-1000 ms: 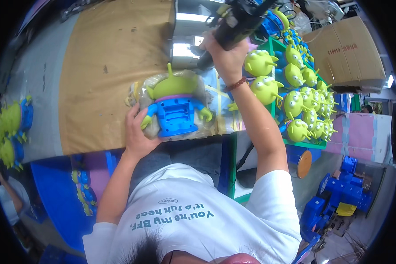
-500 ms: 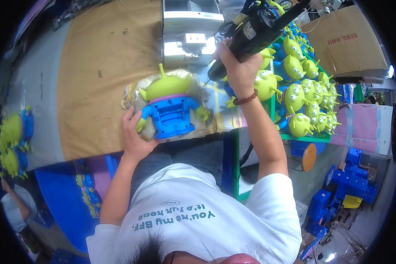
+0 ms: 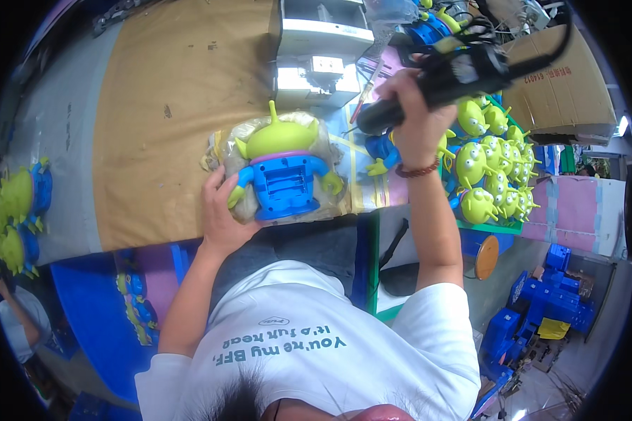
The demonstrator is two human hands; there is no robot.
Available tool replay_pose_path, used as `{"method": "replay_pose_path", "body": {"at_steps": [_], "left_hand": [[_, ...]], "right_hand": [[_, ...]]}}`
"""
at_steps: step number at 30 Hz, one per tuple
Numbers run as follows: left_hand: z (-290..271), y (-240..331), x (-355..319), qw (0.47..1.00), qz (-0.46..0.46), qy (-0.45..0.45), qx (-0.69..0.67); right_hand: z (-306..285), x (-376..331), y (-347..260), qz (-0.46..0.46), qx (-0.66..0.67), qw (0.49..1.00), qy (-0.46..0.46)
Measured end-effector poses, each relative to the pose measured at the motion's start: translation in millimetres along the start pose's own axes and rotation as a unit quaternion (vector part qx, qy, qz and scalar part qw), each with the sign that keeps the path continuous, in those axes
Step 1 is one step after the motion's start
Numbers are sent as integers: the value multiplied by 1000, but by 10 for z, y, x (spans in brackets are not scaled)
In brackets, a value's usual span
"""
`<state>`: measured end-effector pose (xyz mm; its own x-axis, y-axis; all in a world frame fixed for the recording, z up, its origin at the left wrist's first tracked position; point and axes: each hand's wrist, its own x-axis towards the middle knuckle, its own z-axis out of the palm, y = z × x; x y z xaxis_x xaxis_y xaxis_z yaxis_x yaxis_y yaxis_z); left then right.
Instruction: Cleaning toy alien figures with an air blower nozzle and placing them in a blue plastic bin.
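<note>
Nearest us, our left hand (image 3: 221,214) lies curled against the left side of the toy (image 3: 282,168), fingers wrapped round its blue arm and body, as it did a second ago. The toy, green head and blue back, lies face down on a clear plastic bag (image 3: 225,151) at the near edge of the brown bench (image 3: 154,105).

Further out, our right hand (image 3: 413,116) is closed tight round the grip of a black power driver (image 3: 446,77). Over the last second the hand and the driver have swung rightward and up, away from the toy; the tool now hangs well apart from it, above the blue strip beside the bench. We judge the blue back is left free of the tool for now.

Beyond the right hand, a green tray (image 3: 470,224) holds a crowd of like toys (image 3: 495,168). A grey machine (image 3: 319,42) stands at the bench's far end.
</note>
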<state>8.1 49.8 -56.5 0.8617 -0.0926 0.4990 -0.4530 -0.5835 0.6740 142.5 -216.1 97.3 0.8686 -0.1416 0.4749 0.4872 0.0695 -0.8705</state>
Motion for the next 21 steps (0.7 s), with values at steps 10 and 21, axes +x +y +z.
{"method": "replay_pose_path", "body": {"at_steps": [10, 21], "left_hand": [[-17, -24, -13, 1000, -17, -6, -14], [-69, -2, -10, 1000, -13, -18, 19]], "right_hand": [[686, 945, -256, -196, -47, 976, 82], [642, 674, -369, -95, 65, 989, -97]]}}
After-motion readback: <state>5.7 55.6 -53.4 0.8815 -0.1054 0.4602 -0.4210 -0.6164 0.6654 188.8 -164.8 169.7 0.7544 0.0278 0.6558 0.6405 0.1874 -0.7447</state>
